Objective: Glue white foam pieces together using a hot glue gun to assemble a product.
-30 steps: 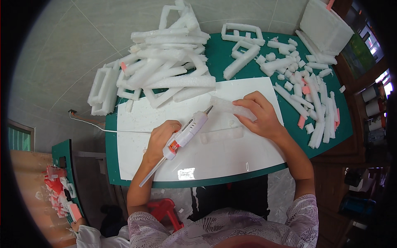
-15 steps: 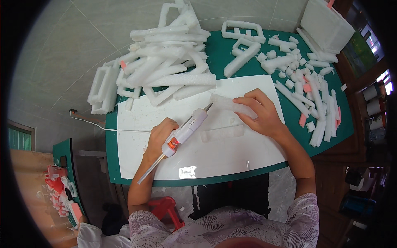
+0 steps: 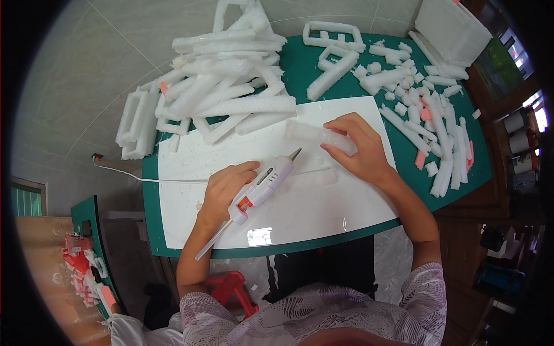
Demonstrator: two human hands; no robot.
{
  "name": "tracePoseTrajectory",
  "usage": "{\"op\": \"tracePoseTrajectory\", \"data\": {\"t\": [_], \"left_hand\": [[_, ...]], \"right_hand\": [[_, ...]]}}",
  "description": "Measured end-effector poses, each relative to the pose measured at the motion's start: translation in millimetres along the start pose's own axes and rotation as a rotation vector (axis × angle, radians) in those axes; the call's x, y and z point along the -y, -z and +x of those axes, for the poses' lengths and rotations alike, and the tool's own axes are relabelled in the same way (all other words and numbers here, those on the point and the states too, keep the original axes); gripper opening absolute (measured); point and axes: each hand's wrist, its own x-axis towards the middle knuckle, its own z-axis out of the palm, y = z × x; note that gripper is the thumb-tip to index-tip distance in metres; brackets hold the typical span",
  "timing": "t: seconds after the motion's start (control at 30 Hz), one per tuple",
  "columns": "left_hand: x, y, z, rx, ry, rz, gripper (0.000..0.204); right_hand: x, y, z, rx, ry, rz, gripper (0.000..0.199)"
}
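A white hot glue gun (image 3: pixel 270 183) is in my left hand (image 3: pixel 224 189), whose fingers are round the handle side, mostly hiding it. Its metal nozzle points up and to the right, toward the foam, and a glue stick (image 3: pixel 209 242) sticks out of its back end. Between thumb and fingers, my right hand (image 3: pixel 360 147) holds the right end of a translucent white foam strip (image 3: pixel 309 132) over the white sheet (image 3: pixel 311 216). A second pale foam strip (image 3: pixel 311 179) lies just below it, beyond the gun.
A tall heap of white foam strips and frames (image 3: pixel 231 75) stands at the back left. Small foam offcuts (image 3: pixel 412 95), some pink, cover the right of the green table (image 3: pixel 294 69). A white cord (image 3: pixel 150 180) runs in from the left. A red stool (image 3: pixel 231 291) stands below the table edge.
The glue gun has tilted and shifted slightly right and down, its nozzle now lower and away from the foam strip. The left fingers have stretched out more. The right hand still holds its strip.
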Motion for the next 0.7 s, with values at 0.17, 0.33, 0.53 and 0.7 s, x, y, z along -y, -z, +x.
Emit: {"op": "tracePoseTrajectory", "data": {"t": [0.17, 0.33, 0.53, 0.7], "left_hand": [[0, 1, -2, -0.014, -0.019, 0.014, 0.026], [-1, 1, -4, -0.071, 0.008, 0.018, 0.024], [-5, 3, -3, -0.096, 0.034, 0.044, 0.02], [-3, 3, -6, -0.12, 0.076, 0.05, 0.017]], "right_hand": [[1, 3, 1, 0.019, -0.2, 0.185, 0.03], [-3, 9, 1, 0.078, -0.249, 0.375, 0.036], [-9, 20, 3, 0.228, -0.36, 0.612, 0.037], [-24, 16, 1, 0.172, -0.371, 1.032, 0.035]]}}
